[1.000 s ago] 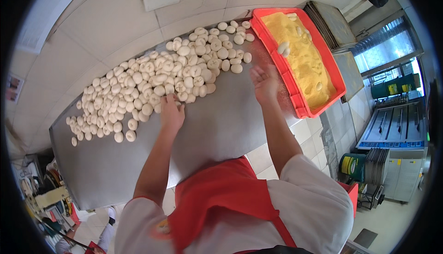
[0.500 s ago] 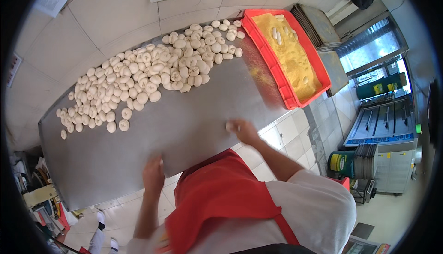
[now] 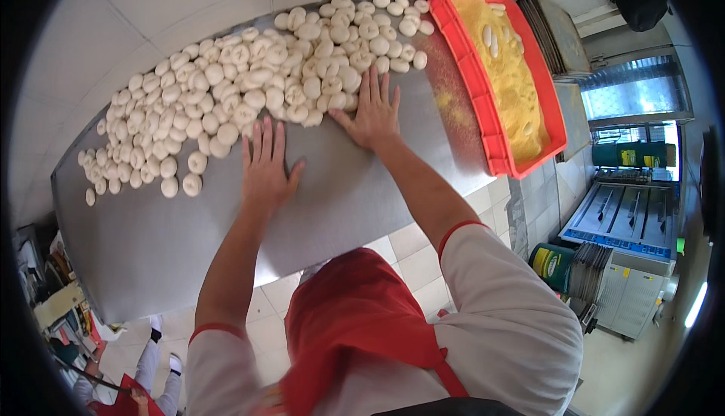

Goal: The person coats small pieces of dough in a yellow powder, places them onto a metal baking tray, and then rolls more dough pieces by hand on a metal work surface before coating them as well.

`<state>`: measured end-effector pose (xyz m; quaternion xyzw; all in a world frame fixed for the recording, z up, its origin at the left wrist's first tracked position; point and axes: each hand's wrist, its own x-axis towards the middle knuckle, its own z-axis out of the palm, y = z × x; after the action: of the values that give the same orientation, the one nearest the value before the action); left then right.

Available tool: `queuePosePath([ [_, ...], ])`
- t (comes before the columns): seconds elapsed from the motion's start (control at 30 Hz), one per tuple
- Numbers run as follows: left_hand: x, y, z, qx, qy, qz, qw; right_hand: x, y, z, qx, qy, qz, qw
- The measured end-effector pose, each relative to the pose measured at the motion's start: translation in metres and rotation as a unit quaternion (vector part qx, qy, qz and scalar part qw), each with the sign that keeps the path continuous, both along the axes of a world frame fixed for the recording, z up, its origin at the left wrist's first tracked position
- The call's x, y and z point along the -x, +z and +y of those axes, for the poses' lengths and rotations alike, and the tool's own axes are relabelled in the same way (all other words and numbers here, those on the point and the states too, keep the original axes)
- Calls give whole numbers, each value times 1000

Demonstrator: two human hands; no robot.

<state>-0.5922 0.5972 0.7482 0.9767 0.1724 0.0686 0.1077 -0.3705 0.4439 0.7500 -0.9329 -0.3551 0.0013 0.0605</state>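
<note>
Looking down at the table (image 3: 158, 257), we have both palms turned toward its grey metal top, with the dough balls (image 3: 226, 98) heaped ahead of us. They lie in a long, broad pile against the back edge, densest around the middle, with a few strays at the left end and a looser group at the far right. Our left hand (image 3: 266, 174) is at the pile's near edge, its fingers slightly spread and pointing away from us, its thumb standing well out to the right. Our right hand (image 3: 371, 117) is farther forward, at the pile's right flank, fingers parted a little and thumb out toward the left. We pinch nothing in either hand. From this angle we cannot quite tell whether the left fingertips touch the nearest balls or stop just short.

To the right, a red tray (image 3: 476, 87) holds yellow powder (image 3: 504, 87), with several white ovals (image 3: 494, 44) lying on it. Between tray and pile, we see a reddish dusting (image 3: 451, 76) on the metal. Beyond the tray stand stacked pans (image 3: 557, 34).
</note>
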Motion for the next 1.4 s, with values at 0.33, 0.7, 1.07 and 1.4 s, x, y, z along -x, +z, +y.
queuePosePath([
  [0.33,174,16,-110,85,-21,64,994,135,12,-154,-33,73,85,993],
  [0.7,-10,71,-76,291,39,-210,933,99,56,-115,-566,-2,804,183],
  [1.07,-8,25,65,68,57,-6,996,-5,-2,-12,-286,46,139,947],
  [1.4,207,10,-27,214,99,-61,970,73,23,-158,-197,46,184,962],
])
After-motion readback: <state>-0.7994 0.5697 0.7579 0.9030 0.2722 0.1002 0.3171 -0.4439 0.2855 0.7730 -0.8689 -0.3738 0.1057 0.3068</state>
